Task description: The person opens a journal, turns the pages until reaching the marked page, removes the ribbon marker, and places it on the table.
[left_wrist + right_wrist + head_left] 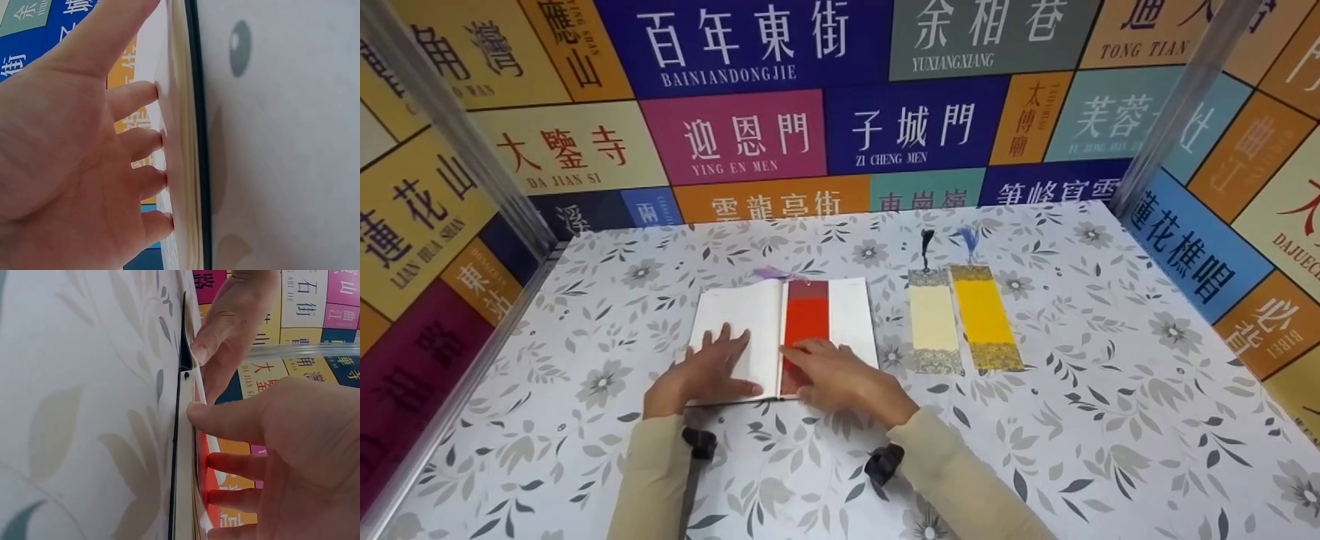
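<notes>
An open book (853,319) with blank white pages lies on the table. A red bookmark (808,319) rests on its right page along the spine, and a lilac tassel (769,274) reaches past the top edge. My left hand (706,369) spreads its fingers over the left page; in the left wrist view the fingertips (163,138) touch the paper. Over the bookmark's lower part lies my right hand (844,375), covering some of it. The right wrist view shows its thumb at the book's bottom edge and its fingers (233,464) extended onto the red bookmark.
To the right of the book lie a cream bookmark (934,315) with a black tassel and a yellow bookmark (986,315) with a blue tassel. A flower-patterned cloth (1080,420) covers the table. Panels with printed signs (735,139) enclose the back and sides.
</notes>
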Tool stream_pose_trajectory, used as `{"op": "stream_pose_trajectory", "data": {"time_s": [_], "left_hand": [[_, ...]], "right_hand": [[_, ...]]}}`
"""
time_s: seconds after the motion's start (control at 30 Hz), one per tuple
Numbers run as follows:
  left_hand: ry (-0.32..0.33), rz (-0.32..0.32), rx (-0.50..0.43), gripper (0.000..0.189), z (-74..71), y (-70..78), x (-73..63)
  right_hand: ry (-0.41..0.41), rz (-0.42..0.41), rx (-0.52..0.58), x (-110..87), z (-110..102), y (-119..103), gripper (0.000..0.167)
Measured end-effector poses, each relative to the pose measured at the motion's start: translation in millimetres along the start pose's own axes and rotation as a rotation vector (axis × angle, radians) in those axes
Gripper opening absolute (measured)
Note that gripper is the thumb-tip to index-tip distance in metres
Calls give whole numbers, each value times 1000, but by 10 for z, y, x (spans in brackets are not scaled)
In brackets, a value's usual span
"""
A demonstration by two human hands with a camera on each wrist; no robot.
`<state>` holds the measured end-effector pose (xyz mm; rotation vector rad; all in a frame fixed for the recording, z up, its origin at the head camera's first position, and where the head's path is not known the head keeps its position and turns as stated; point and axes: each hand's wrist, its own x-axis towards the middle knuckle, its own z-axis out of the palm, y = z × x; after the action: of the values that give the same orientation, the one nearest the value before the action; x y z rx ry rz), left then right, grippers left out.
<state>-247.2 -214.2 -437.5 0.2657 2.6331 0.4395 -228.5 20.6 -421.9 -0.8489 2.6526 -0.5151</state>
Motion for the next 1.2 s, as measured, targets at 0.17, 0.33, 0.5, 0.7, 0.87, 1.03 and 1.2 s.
{"op": "stream_pose_trajectory", "data": {"time_s": [0.17,0.33,0.5,0.7,0.87,1.03,1.2], "left_hand": [[-4,11,22,96,4,29,14],[-21,-9,26,97,1,30,31],[-20,-11,29,98,-14,10,28],[-16,18,19,98,-24,-7,12],[-18,12,9,98,-19,-18,22],[-23,-2,14,99,-9,-14,34],[-32,-20,27,99,-20,-3,32]], "right_hand": [[185,122,208,36,-21,84,74],[325,322,412,135,35,152,73],[308,413,381,193,85,166,86],[304,427,232,188,132,77,99],[271,443,224,152,102,9,116],[228,440,252,104,70,0,88],[229,432,322,80,58,27,83]]}}
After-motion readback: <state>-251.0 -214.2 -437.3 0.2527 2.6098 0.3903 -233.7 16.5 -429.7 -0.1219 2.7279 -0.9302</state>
